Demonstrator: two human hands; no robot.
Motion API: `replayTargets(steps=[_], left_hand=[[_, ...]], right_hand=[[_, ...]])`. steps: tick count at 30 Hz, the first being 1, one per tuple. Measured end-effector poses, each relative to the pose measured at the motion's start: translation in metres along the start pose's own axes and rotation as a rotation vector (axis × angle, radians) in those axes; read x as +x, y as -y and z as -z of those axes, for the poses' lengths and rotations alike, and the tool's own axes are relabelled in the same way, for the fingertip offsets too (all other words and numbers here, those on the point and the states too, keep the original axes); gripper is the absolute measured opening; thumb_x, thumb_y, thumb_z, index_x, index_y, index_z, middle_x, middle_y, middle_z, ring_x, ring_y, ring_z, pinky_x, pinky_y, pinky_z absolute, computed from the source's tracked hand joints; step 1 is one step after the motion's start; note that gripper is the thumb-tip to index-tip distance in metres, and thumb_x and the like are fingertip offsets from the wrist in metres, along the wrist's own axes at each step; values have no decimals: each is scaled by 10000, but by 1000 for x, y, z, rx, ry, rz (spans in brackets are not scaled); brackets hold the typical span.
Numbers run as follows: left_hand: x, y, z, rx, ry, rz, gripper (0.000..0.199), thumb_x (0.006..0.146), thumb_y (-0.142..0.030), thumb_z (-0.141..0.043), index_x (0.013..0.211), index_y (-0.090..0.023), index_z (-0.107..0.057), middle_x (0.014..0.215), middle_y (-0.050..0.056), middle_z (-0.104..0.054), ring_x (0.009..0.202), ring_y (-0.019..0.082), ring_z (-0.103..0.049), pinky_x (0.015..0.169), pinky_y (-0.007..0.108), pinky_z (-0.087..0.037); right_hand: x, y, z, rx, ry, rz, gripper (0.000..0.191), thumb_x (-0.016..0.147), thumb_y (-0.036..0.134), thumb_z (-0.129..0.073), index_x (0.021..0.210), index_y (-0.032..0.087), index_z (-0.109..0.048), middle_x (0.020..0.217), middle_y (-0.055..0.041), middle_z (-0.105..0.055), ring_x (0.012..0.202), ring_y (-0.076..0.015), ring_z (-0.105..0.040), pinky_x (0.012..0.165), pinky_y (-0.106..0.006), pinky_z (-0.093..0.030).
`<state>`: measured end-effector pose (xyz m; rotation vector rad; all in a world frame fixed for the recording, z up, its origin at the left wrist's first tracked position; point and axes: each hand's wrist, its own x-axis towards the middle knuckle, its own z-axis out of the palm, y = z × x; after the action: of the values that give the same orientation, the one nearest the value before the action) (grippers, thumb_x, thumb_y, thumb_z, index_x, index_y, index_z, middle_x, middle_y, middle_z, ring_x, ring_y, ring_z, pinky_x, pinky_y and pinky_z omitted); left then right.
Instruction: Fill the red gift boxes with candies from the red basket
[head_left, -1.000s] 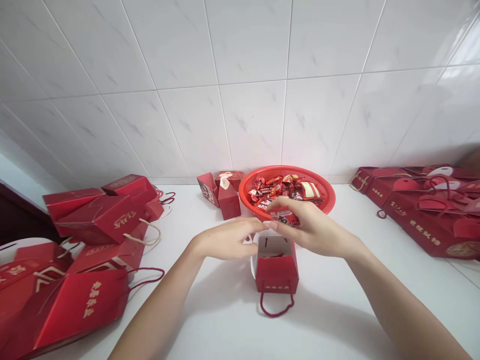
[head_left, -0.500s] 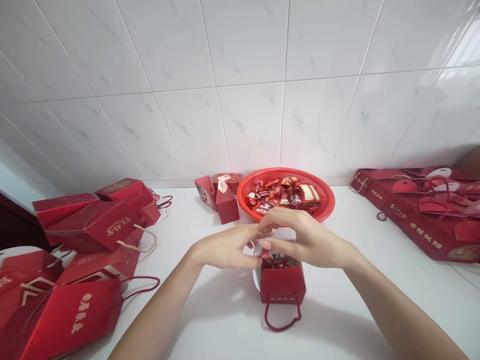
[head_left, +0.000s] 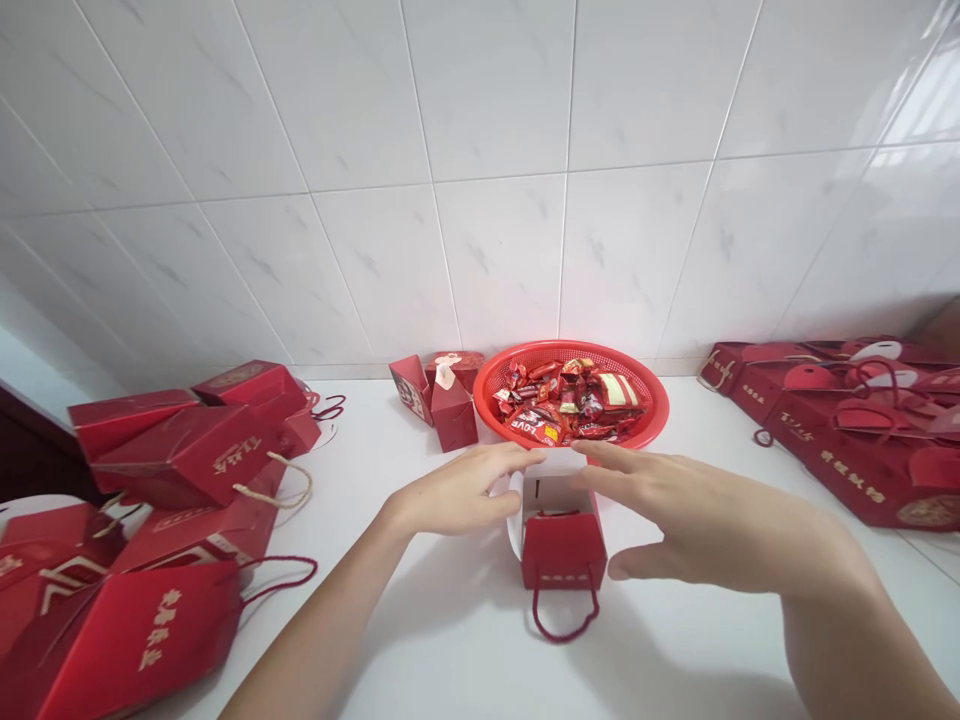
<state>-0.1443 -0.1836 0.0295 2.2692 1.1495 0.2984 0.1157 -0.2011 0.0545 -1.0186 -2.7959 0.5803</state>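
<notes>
Just below the center of the frame, a small red box (head_left: 564, 552) stands open at the top on a white counter (head_left: 420, 650). Its pale inside shows, with something red lying low within, too hidden to make out. A dark red cord handle (head_left: 566, 637) hangs from its front and loops onto the counter, and a curved white flap (head_left: 514, 530) shows at its left side.

The left hand (head_left: 457, 490) is at the box's upper left, palm down, with the thumb and the fingers apart. Its fingertips reach the back left edge; whether they press on it cannot be told. The right hand (head_left: 705, 520) is spread wider, its fingers reaching over the box's right side and the thumb well apart from them, near the front right corner. No item shows in its grasp.

Behind the box, right of center, sits a red basket (head_left: 656, 415) with wrapped sweets (head_left: 551, 385) in it. Just left of the basket are small red cartons (head_left: 454, 415). Red boxes with cords (head_left: 180, 450) lie piled at the lower left, and a row of red gift boxes (head_left: 825, 450) fills the right edge. A tiled wall (head_left: 495, 230) spans the upper half.
</notes>
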Motion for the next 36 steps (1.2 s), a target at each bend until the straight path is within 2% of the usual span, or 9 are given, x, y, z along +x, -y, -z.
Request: replayTargets(steps=[5, 10, 14, 19, 23, 26, 28, 32, 36], left_hand=[[0, -3, 1, -41, -13, -96, 431, 834, -153, -544, 1245, -254, -627, 1342, 31, -639, 1213, 236, -575, 1014, 353, -451], [0, -9, 0, -51, 41, -57, 253, 843, -375, -677, 1051, -231, -675, 1106, 21, -714, 1011, 223, -632, 895, 330, -466], [5, -13, -13, -26, -10, -48, 149, 814, -278, -644, 944, -206, -654, 978, 20, -690, 874, 197, -609, 772, 310, -457], [18, -12, -43, -46, -183, 14, 172, 710, -181, -624, 825, -209, -498, 926, 25, -605, 855, 205, -557, 691, 304, -439], [20, -8, -51, -96, -215, 23, 222, 741, -228, -657, 871, -219, -477, 981, 26, -596, 927, 221, -561, 750, 325, -462], [16, -8, -42, -151, -133, 7, 427, 693, -326, -770, 1039, -222, -543, 1123, 53, -612, 1033, 256, -565, 827, 354, -488], [12, -8, -33, -158, -69, -36, 490, 716, -300, -756, 1165, -237, -568, 1216, 61, -617, 1106, 271, -564, 896, 369, -486], [10, -6, -25, -85, -12, -101, 372, 837, -179, -581, 1195, -260, -638, 1304, 47, -622, 1219, 265, -542, 1045, 389, -414], [12, -3, -26, -32, 50, -15, 246, 874, -270, -588, 1092, -261, -700, 1185, 56, -644, 1151, 268, -572, 952, 363, -447]], right_hand=[[4, 12, -10, -160, -3, -153, 249, 828, 310, -693, 1056, 219, -657, 1117, -90, -648, 921, -280, -648, 731, -363, -493], [16, 16, -19, -298, -37, -249, 149, 835, 178, -630, 982, 167, -615, 953, -86, -663, 765, -249, -611, 620, -343, -408], [20, 17, -20, -259, -27, -171, 151, 828, 114, -584, 964, 179, -582, 950, -71, -658, 749, -224, -596, 587, -313, -360], [23, 18, -20, -181, 6, -90, 146, 822, 107, -590, 926, 196, -540, 915, -46, -658, 727, -197, -585, 561, -287, -336], [26, 16, -21, -158, 66, -67, 114, 870, 196, -591, 793, 195, -507, 804, -34, -638, 643, -177, -556, 517, -289, -298], [28, 16, -21, -132, 96, -70, 125, 870, 189, -583, 759, 190, -524, 790, -39, -642, 648, -182, -574, 514, -290, -297], [28, 16, -21, -133, 112, -61, 115, 857, 185, -593, 752, 188, -546, 781, -41, -648, 659, -193, -586, 516, -291, -299], [27, 15, -22, -141, 91, -44, 96, 867, 220, -596, 778, 186, -590, 770, -45, -653, 654, -202, -592, 511, -291, -303], [24, 12, -21, -110, 68, -43, 72, 845, 202, -609, 777, 193, -588, 748, -31, -639, 609, -181, -579, 493, -279, -309]])
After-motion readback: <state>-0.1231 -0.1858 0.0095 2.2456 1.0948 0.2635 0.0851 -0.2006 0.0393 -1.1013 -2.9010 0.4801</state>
